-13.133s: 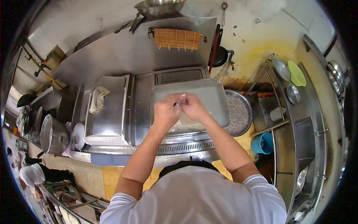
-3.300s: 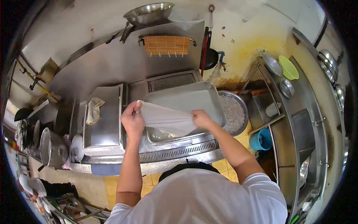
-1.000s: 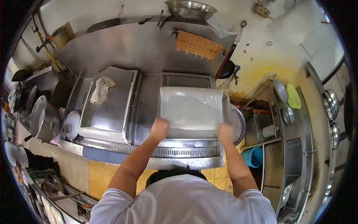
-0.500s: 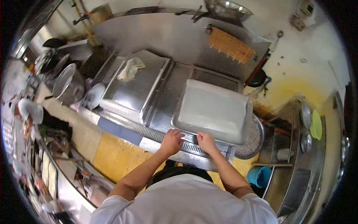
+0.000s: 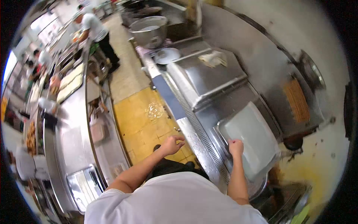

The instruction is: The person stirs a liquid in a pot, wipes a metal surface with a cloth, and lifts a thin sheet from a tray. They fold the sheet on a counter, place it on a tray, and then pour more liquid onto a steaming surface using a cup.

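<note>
My right hand (image 5: 236, 148) is closed at the near edge of a shallow tray (image 5: 220, 128) topped with a smooth, pale white sheet-like layer (image 5: 250, 139). What its fingers pinch, if anything, is hidden. My left hand (image 5: 172, 145) hangs apart from the tray, left of the steel counter's front edge and above the yellow floor. Its fingers are loosely bent and spread, holding nothing.
Left of the tray stands a metal box-like cover (image 5: 216, 80) with a pale cloth (image 5: 213, 59) on top. Beyond are a white lid (image 5: 167, 56) and a large pot (image 5: 149, 31). Across the aisle, a long steel worktable (image 5: 74, 123) carries trays; several people work there.
My view has swung left, bringing the aisle and worktable into sight. My left hand has come away from the tray's edge; my right hand stays there.
</note>
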`<action>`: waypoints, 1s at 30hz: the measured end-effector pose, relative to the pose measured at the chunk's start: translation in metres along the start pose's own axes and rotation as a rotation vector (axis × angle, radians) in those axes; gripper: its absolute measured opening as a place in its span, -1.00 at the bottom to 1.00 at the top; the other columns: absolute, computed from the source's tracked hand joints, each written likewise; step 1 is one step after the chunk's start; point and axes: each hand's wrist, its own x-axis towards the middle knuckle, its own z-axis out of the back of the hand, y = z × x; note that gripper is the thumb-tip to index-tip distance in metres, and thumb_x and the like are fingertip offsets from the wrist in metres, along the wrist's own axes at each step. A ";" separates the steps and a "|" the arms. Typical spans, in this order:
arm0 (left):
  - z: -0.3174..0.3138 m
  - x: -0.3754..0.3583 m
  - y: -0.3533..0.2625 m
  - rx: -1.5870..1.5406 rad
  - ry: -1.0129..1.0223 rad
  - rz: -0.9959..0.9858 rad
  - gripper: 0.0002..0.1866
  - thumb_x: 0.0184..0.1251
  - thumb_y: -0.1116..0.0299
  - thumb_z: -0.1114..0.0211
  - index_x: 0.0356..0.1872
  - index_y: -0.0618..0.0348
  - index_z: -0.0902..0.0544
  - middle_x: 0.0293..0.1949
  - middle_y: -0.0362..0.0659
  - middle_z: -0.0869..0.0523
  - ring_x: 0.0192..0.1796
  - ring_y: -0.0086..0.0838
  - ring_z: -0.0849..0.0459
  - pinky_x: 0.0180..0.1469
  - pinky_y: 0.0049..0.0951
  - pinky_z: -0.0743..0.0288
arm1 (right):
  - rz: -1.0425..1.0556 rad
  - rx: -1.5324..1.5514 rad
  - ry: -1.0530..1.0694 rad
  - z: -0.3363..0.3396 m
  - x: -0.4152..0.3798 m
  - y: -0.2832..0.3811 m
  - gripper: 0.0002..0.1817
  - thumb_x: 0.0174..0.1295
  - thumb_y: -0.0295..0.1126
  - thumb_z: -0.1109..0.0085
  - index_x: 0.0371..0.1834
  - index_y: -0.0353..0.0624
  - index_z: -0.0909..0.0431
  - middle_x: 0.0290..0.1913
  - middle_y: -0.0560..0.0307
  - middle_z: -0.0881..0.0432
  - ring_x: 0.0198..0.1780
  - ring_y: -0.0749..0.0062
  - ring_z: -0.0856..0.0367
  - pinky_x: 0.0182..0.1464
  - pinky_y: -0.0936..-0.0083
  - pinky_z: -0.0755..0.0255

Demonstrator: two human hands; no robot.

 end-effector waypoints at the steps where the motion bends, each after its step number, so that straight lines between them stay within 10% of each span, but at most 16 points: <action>1: 0.009 -0.005 0.004 -0.038 -0.018 0.053 -0.68 0.39 0.18 -0.39 0.02 0.13 -0.81 0.02 0.11 -0.81 0.09 0.02 -0.77 0.20 -0.10 -0.63 | -0.002 -0.033 -0.011 0.005 0.000 0.017 -0.72 0.15 -0.24 -0.30 -0.41 -0.29 -0.74 -0.36 -0.26 -0.73 -0.31 -0.09 -0.73 -0.16 0.14 -0.58; 12: 0.119 -0.029 0.110 -0.304 -0.235 0.148 -0.63 0.45 0.17 -0.39 0.12 0.20 -0.76 0.01 0.07 -0.83 0.01 -0.19 -0.82 0.13 -0.23 -0.67 | 0.601 0.234 0.335 -0.114 -0.049 0.271 -0.73 0.21 -0.34 -0.41 -0.08 -0.24 -0.74 -0.24 -0.05 -0.80 -0.22 0.25 -0.77 -0.07 0.33 -0.63; 30: 0.268 -0.188 0.294 -0.538 -0.841 0.660 -0.76 0.38 0.32 -0.49 -0.08 0.26 -0.77 -0.22 -0.06 -0.84 -0.16 -0.43 -0.79 -0.04 -0.36 -0.66 | 1.207 0.092 1.081 -0.316 -0.216 0.579 -0.74 0.32 -0.35 -0.26 -0.03 -0.26 -0.74 -0.10 -0.17 -0.71 -0.10 0.01 -0.75 0.01 0.20 -0.61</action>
